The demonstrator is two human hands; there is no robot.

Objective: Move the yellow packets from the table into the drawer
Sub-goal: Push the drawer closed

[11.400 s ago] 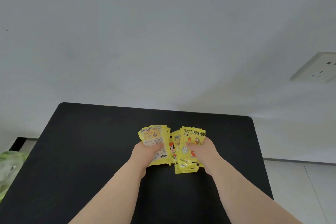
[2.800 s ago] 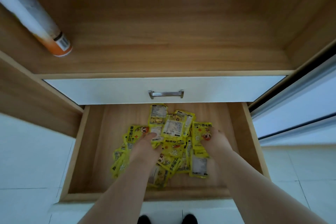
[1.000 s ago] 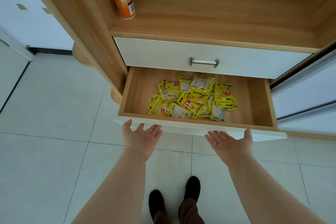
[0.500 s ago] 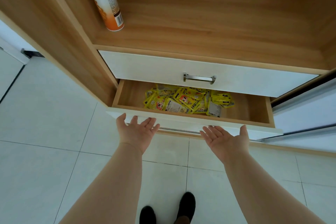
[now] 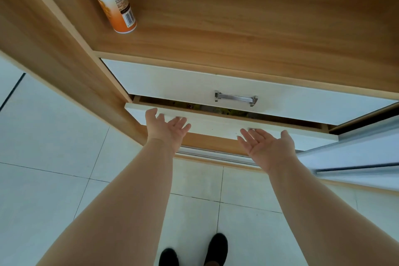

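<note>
Black shoes (image 5: 216, 248): below and between the forearms, on a pale tiled floor (image 5: 43, 157).
Left hand (image 5: 166, 129): fingers straight and spread, holding nothing, tips against the drawer front.
Right hand (image 5: 267, 147): palm up, fingers straight, holding nothing, tips at the front's lower edge; well apart from the left.
Drawer (image 5: 216, 124): white front, open only a narrow slit.
Yellow packets (image 5: 228, 112): inside the drawer, dim in the slit beyond the fingertips.
Upper drawer (image 5: 172, 84): closed, metal handle (image 5: 236, 99) above the right hand.
Wooden shelf (image 5: 237, 39): farther up.
Spray can (image 5: 112, 0): on the shelf, beyond the left hand.
</note>
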